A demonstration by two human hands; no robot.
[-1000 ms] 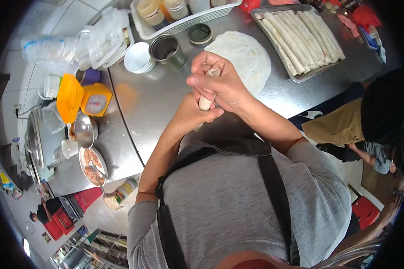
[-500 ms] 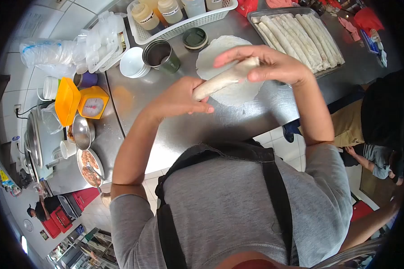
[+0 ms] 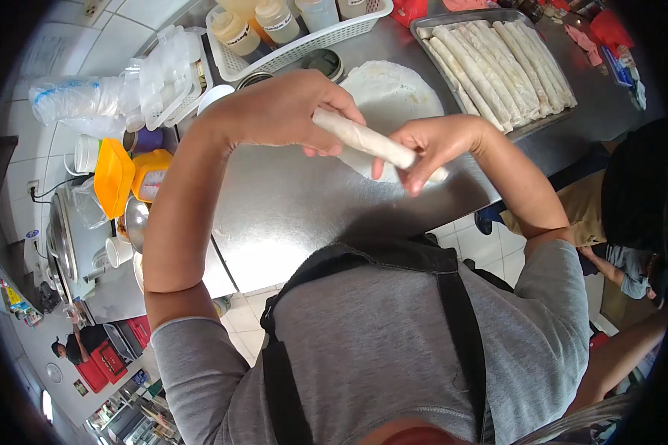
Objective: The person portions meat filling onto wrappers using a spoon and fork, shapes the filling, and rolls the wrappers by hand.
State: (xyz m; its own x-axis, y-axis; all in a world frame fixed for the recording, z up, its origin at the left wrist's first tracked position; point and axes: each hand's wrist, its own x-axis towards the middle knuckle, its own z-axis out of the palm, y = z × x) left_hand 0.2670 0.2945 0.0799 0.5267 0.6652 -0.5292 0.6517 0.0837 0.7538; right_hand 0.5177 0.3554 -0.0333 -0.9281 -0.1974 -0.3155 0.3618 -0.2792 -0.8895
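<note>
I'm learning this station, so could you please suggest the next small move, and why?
Probably carry the roll toward the tray: the left hand and right hand hold it, formed into a long cylinder, and similar rolls lie side by side there.

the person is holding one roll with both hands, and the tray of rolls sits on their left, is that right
Not quite: in the head view the tray sits on the person's right, not their left. The left hand and right hand do hold one roll.
</note>
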